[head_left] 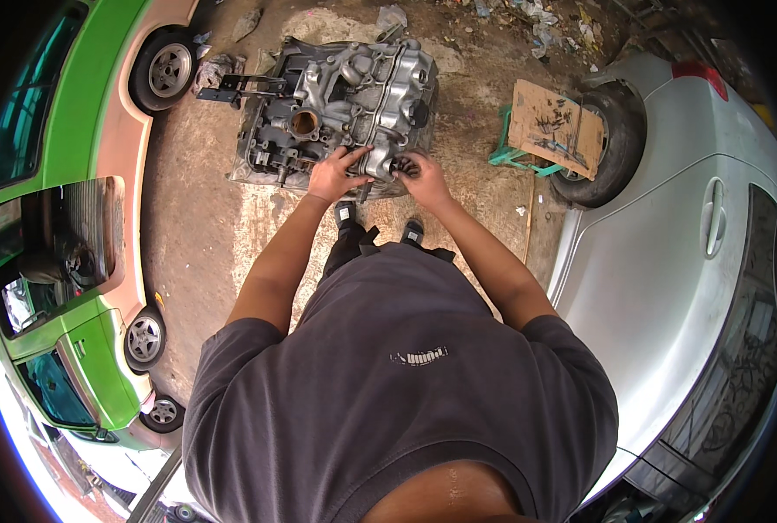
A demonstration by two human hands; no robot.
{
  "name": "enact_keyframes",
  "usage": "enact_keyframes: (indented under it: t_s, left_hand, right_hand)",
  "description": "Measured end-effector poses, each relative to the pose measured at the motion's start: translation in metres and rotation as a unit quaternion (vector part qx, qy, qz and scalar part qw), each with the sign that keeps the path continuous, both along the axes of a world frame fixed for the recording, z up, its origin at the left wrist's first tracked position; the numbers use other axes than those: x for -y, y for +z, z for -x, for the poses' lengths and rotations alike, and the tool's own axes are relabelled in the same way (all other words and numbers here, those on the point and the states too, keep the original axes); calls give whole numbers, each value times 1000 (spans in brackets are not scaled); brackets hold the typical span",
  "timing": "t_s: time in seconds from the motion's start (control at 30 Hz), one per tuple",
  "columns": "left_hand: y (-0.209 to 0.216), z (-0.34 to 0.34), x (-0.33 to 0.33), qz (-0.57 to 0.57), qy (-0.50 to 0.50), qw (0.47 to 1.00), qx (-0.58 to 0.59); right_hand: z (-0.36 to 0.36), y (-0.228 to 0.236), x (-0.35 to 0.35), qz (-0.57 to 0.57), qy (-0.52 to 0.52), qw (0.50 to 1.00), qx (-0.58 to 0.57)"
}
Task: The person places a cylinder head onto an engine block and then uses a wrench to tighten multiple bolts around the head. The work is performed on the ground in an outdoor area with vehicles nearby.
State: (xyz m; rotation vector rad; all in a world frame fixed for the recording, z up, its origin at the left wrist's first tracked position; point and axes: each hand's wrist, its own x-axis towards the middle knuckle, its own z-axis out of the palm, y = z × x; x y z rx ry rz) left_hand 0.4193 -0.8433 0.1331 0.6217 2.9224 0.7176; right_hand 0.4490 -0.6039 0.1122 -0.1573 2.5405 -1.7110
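Observation:
A car engine [354, 105] of grey metal with dark, oily parts stands on the ground in front of my feet. My left hand [333, 176] rests on its near side, thumb and fingers spread against the metal beside the silver cover [378, 162]. At the near right corner, the fingers of my right hand [426, 180] are closed round a small dark part [403, 165] at the end of that cover. My fingers partly hide this part, and its exact kind does not show. A round brown opening [304, 123] faces up on the engine's left half.
A green and peach van [118, 105] stands at the left, a silver car [659, 218] at the right. By the car's wheel [620, 144], a cardboard sheet [537, 122] with small dark pieces lies on a green stool [500, 152]. Litter [541, 30] is scattered at the back.

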Motion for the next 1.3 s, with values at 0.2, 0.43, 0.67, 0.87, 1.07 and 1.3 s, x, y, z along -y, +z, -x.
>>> enact_keyframes:
  t_s: [0.2, 0.43, 0.67, 0.87, 1.07, 1.3]
  left_hand:
    - [-1, 0, 1, 0, -3, 1000, 2]
    - [3, 0, 0, 3, -4, 1000, 14]
    - [4, 0, 0, 4, -3, 1000, 13]
    - [3, -1, 0, -2, -5, 1000, 2]
    - [1, 0, 0, 1, -5, 1000, -3]
    - [1, 1, 1, 5, -9, 1000, 5]
  right_hand:
    - [-4, -22, 7, 241, -92, 963, 80]
    - [-10, -31, 7, 234, -116, 958, 118]
    - [-15, -23, 14, 271, -149, 941, 135]
    - [-12, -23, 15, 170, -135, 973, 78]
    - [-10, -8, 10, -52, -88, 995, -3]
    - [-1, -1, 12, -137, -57, 988, 44]
